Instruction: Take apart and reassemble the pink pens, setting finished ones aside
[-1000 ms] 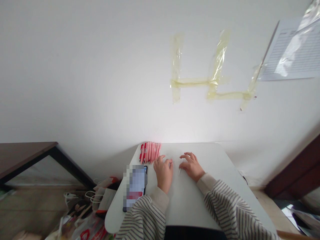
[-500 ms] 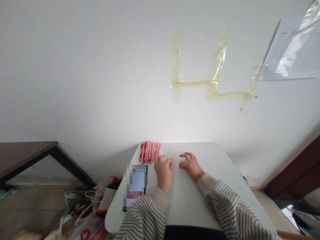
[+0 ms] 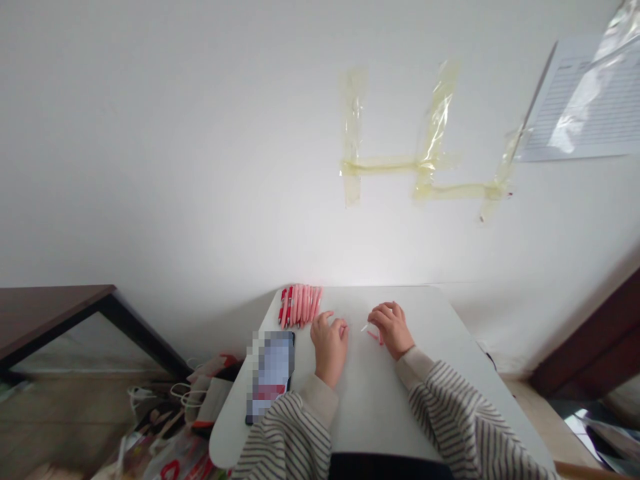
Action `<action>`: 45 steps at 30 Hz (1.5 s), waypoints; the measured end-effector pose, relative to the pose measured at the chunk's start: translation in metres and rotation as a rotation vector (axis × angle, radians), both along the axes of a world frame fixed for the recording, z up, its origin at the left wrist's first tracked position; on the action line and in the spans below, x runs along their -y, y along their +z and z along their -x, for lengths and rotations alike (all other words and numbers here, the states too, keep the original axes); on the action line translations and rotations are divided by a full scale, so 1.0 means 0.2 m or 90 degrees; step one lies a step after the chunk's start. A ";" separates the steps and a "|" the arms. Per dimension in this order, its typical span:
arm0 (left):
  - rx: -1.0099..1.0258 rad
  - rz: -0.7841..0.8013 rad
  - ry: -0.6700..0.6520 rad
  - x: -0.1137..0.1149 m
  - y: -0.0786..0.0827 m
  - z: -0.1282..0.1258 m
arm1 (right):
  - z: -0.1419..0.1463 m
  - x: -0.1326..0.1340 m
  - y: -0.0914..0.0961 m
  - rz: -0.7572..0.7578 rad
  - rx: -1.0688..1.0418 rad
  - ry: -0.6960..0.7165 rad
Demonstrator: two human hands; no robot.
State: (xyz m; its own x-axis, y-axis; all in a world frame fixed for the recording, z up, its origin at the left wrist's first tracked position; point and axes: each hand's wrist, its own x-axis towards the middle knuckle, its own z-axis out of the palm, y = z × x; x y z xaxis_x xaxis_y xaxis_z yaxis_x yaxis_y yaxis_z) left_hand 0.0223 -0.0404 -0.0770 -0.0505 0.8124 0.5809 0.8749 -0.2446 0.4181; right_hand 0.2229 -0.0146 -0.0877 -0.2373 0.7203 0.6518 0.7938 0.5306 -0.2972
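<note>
My left hand (image 3: pixel 330 347) is over the white table (image 3: pixel 375 413), thumb and forefinger pinched together. What sits in that pinch, if anything, is too small to make out. My right hand (image 3: pixel 394 328) is to the right of it, fingers bent down and closed around a thin white stick (image 3: pixel 364 328) whose tip pokes out to the left. Short pink pieces (image 3: pixel 373 335) show just under the right fingers; whether they are held or lie on the table I cannot tell. Pink and red pens (image 3: pixel 300 305) lie in a row behind my left hand.
A phone (image 3: pixel 273 373) with a blurred screen lies at the table's left side. The wall (image 3: pixel 200 167) rises right behind the table, with yellowed tape (image 3: pixel 385 165) on it. Bags (image 3: pixel 175 453) fill the floor at left, near a dark brown table (image 3: pixel 55 300).
My right hand has moved slightly right, its fingers curling downward, and pink pieces now show beneath it. My left hand has barely moved.
</note>
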 end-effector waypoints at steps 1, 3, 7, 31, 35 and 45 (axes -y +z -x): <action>0.000 -0.001 -0.005 0.00 0.00 0.00 | 0.00 0.00 0.00 0.005 -0.002 -0.013; 0.002 0.000 -0.012 0.00 0.00 -0.01 | -0.01 0.01 -0.01 0.015 -0.007 -0.033; 0.004 -0.001 -0.022 0.01 0.00 -0.01 | -0.01 0.01 -0.03 0.026 -0.021 -0.055; 0.013 -0.001 -0.032 0.00 0.00 -0.01 | -0.01 0.02 -0.05 0.014 -0.028 -0.037; 0.017 0.014 -0.036 0.00 0.01 -0.01 | -0.01 0.02 -0.05 0.027 -0.020 -0.043; 0.015 0.010 -0.047 0.01 0.01 -0.01 | 0.00 0.03 -0.04 0.038 -0.003 -0.028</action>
